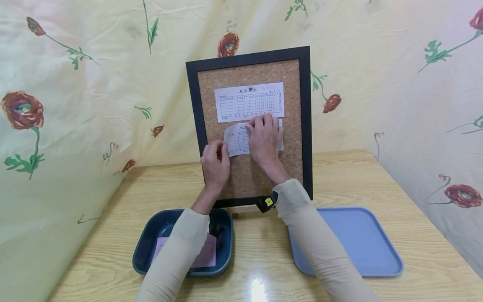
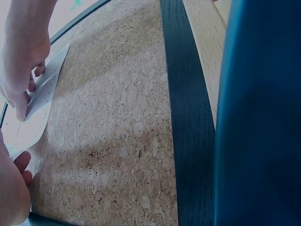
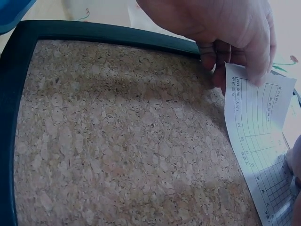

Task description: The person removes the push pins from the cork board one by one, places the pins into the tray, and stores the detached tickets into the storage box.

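Note:
A printed paper slip (image 1: 237, 140) lies against a cork board (image 1: 245, 178), its left end lifted and curling away from the cork. My left hand (image 1: 216, 163) pinches that end between thumb and fingers, as the right wrist view also shows. My right hand (image 1: 264, 140) is over the slip's upper middle, fingers bent and fingertips at the paper, covering part of the print. I cannot tell whether they hold anything small. Just above, a similar printed slip (image 1: 237, 105) is fixed by a pushpin (image 1: 250, 88) near its top edge.
The board's black frame (image 1: 306, 126) leans upright on a wooden table (image 1: 162, 184). A dark blue tub (image 1: 137, 251) with pink printed paper (image 1: 205, 253) stands front left, under my left forearm. A light blue tray (image 1: 362, 239) lies front right, partly under my right forearm.

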Demonstrator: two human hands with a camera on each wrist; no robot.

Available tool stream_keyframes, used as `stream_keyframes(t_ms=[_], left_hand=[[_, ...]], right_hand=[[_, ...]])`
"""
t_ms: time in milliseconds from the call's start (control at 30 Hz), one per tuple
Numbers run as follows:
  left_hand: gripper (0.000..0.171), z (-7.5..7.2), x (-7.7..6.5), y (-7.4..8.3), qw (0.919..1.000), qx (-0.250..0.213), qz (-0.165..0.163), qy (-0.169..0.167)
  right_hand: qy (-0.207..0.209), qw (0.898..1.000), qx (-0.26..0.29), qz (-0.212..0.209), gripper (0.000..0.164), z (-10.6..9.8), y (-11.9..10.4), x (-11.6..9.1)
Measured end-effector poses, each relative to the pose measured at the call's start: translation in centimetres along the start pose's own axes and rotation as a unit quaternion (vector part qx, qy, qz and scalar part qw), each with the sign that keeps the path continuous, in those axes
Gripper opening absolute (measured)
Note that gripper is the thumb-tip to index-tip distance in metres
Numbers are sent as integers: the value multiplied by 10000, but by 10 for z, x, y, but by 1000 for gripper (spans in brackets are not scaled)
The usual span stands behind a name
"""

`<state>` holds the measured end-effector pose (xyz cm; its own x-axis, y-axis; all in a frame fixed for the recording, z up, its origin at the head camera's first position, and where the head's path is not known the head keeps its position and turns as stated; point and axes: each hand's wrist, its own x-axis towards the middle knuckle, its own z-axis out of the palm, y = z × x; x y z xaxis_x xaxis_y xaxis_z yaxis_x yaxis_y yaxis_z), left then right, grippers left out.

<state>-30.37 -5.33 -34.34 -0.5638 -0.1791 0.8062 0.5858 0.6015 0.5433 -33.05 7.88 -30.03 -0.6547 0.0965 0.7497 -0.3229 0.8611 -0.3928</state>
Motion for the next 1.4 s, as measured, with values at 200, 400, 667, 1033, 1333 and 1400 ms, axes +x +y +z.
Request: stream_keyframes(t_ms=[200,400,667,1033,1333,1400], left_hand=[[16,0,0,0,10000,5,-17,-3],[16,0,0,0,10000,11,1,2],[16,0,0,0,10000,13,-14,-5],[16,1,0,-1,10000,46,-56,-4],[15,1,0,0,10000,76,-38,17],[15,1,0,0,10000,54,-41,19]], right_hand=[[-20,10000,-29,21,27,0,-1,0],[-54,10000,-20,37,27,-1,-1,0],[-121,9999,10,52,28,-1,-1,1],[-224,9996,-129,103,28,-1,-2,1],[-225,9995,-185,91,29,-1,-1,1],[-210,9997,-147,62,29,0,-2,1]])
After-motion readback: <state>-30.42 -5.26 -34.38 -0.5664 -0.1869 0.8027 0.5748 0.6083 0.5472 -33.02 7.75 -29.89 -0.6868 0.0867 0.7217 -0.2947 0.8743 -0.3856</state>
